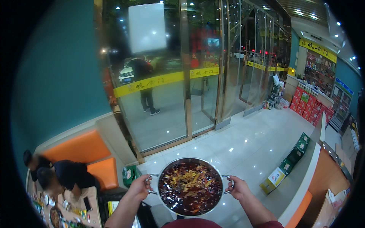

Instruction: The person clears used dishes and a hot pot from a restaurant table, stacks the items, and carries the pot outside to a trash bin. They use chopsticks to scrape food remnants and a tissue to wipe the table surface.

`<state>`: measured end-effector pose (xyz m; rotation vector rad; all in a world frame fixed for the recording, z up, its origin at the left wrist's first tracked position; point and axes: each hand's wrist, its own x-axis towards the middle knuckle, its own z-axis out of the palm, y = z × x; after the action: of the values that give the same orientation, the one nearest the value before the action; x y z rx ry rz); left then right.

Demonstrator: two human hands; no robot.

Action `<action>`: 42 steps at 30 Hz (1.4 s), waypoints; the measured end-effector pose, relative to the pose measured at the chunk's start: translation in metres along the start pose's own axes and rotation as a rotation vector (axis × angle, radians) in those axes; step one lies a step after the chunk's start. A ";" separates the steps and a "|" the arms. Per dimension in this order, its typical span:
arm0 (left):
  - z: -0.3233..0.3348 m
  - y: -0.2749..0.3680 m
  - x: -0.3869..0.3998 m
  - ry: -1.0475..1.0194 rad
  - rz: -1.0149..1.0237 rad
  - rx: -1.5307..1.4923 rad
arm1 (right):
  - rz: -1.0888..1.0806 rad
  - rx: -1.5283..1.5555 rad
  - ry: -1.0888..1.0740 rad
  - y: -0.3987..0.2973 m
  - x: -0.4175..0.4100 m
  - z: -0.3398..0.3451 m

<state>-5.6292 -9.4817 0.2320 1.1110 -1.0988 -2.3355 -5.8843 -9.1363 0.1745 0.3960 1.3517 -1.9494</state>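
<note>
A round metal pot (190,186) hangs between my two hands, above the tiled floor and close in front of my body. Dark red broth fills most of it, with yellowish and red pieces of food heaped at the middle. My left hand (141,186) is closed around the loop handle on the pot's left side. On the opposite side, my right hand (236,187) grips the other loop handle. The pot looks about level. My forearms reach in from the bottom of the view, below dark red sleeves.
Two people sit at a table (95,209) with dishes, bottles and a phone, lower left, by an orange bench (78,146). Glass doors (159,114) stand ahead; a person is behind them. Cartons (275,178) line a partition (303,182) at right. Red boxes (303,104) stand beside a counter.
</note>
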 end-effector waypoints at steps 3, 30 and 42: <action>0.071 0.036 0.140 -0.184 -0.056 0.078 | -0.016 0.144 0.027 -0.052 0.073 0.011; 1.066 0.065 1.091 -0.634 -0.411 0.487 | -0.375 0.538 0.555 -0.766 0.826 -0.121; 1.535 0.056 1.457 -0.665 -0.358 0.655 | -0.464 0.550 0.596 -1.146 1.160 -0.173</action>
<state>-7.7422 -9.5768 0.1405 0.7440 -2.1749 -2.8076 -7.5227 -9.2062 0.1790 1.0720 1.3059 -2.7406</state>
